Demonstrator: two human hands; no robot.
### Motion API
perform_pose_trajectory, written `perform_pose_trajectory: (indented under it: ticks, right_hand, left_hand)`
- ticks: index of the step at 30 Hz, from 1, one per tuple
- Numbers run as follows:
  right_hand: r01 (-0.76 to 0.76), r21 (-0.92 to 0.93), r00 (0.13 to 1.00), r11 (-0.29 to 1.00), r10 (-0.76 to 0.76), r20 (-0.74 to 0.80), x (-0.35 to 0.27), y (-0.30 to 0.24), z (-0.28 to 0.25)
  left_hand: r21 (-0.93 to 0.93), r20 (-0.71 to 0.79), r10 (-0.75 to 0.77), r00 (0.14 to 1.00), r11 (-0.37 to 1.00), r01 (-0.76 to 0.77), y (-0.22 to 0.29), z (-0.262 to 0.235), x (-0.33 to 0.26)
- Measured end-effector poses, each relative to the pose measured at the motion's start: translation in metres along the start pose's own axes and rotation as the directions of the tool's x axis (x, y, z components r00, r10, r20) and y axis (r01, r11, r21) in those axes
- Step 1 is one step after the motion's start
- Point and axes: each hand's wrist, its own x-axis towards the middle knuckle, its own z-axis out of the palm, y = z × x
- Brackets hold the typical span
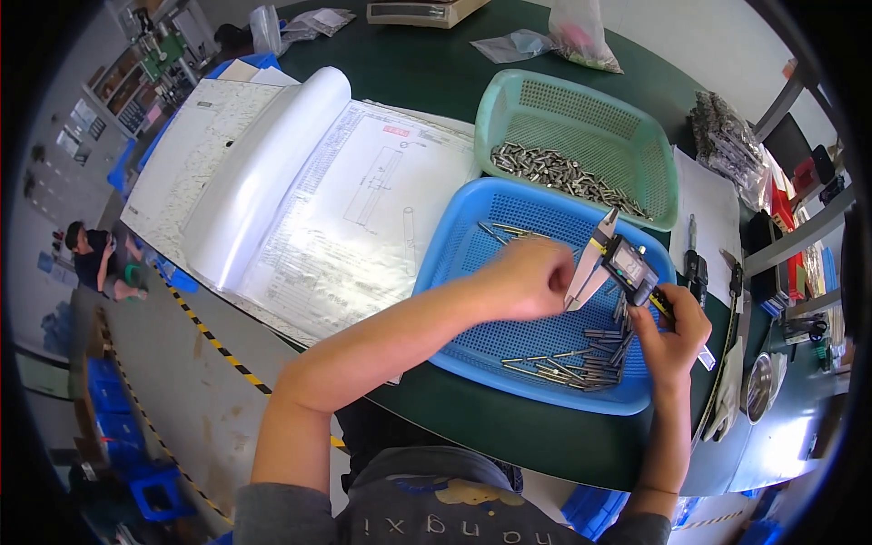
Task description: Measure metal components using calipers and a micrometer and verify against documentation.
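Note:
A digital caliper (627, 266) with a small screen is held over the blue basket (445, 313). My right hand (674, 334) is wrapped round its body, thumb on the near side. The caliper's jaws stand apart and point up and to the left. Beside them my left hand (534, 280) is closed, fingers curled together at the jaws; whatever they pinch is hidden. In the blue basket lie several thin metal pins (581, 371), some bunched at the near right. More long pins (495, 232) lie at its far left, partly behind my left hand.
Behind stands a green basket (581, 107) heaped with short metal pieces (554, 170). An open binder with a technical drawing (372, 191) lies left. A second caliper (695, 268) rests on paper at right. Bagged parts (727, 136) are farther right. A person (94, 259) sits at far left.

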Motion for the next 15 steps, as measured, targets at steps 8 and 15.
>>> perform_pose_trajectory:
  ticks: [8,15]
  right_hand:
    - [0.201,-0.044,0.971,0.979,-0.193,0.143,0.005,-0.001,-0.001]
    - [0.219,-0.127,0.966,0.967,-0.197,0.166,0.005,-0.003,0.001]
  left_hand:
    - [-0.352,-0.293,-0.104,0.95,0.936,-0.006,-0.002,-0.028,0.005]
    - [-0.552,-0.348,-0.093,0.933,0.824,-0.123,0.006,-0.027,0.002]
